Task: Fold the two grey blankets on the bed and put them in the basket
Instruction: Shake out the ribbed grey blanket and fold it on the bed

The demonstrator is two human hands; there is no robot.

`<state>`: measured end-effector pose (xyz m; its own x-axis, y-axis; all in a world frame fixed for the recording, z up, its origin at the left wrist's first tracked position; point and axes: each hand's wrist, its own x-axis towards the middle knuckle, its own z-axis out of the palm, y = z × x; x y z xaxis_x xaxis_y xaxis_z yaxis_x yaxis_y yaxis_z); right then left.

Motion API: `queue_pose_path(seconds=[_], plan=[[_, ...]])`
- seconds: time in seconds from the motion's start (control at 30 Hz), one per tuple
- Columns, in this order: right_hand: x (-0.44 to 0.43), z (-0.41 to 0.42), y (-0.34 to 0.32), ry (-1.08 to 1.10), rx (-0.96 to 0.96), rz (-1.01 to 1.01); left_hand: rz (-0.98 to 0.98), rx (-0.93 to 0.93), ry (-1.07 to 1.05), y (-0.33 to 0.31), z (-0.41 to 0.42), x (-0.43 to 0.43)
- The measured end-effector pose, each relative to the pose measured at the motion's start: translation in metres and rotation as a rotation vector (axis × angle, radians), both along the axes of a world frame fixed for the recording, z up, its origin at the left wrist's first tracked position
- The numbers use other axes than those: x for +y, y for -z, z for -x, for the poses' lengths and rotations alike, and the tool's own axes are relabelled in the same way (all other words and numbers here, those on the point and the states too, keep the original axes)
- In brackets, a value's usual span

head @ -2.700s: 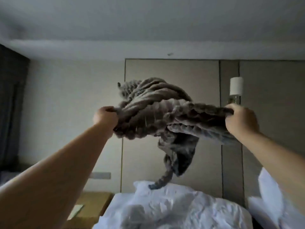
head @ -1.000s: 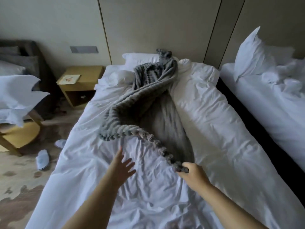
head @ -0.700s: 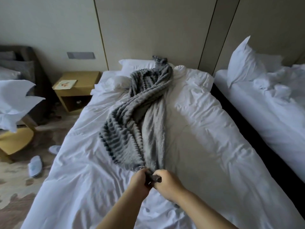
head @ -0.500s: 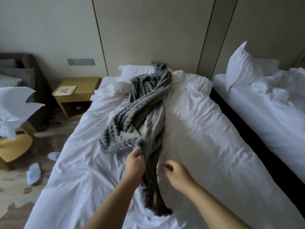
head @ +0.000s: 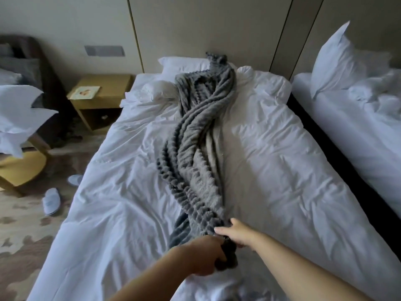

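Note:
A grey ribbed blanket [head: 195, 148] lies twisted in a long rope down the middle of the white bed [head: 271, 170], its far end up by the pillows. My left hand [head: 206, 257] grips the near end of the blanket, fingers curled round the fabric. Just to its right, my right hand [head: 236, 232] holds the same end, thumb stretched out over the folds. Only one grey blanket shows, and no basket is in view.
A second white bed [head: 358, 131] with a pillow stands at the right, across a dark gap. Left of the bed are a wooden nightstand [head: 102, 98], a chair with white bedding [head: 17, 118] and white slippers [head: 52, 200] on the patterned floor.
The blanket was shaken in the air, then laid along the bed. Both hands have come together at its near end, and the blanket now lies drawn out into a longer, narrower twist.

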<state>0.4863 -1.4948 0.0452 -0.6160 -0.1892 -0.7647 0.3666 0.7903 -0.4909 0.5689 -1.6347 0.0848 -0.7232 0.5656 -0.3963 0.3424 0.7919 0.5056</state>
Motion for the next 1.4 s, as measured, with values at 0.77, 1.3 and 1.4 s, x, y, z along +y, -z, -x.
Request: queue_pose_path(seconds=[0.77, 1.3, 1.4], plan=[[0.032, 0.050, -0.040, 0.561, 0.866, 0.349, -0.706, -0.579, -1.126, 0.078, 0.007, -0.036], [0.148, 0.028, 0.128, 0.369, -0.162, -0.271, -1.007, -0.728, -2.234, 0.170, -0.019, -0.031], [0.141, 0.084, 0.140, 0.438, 0.018, -0.254, -1.200, -0.787, -2.108, 0.147, 0.004, -0.026]])
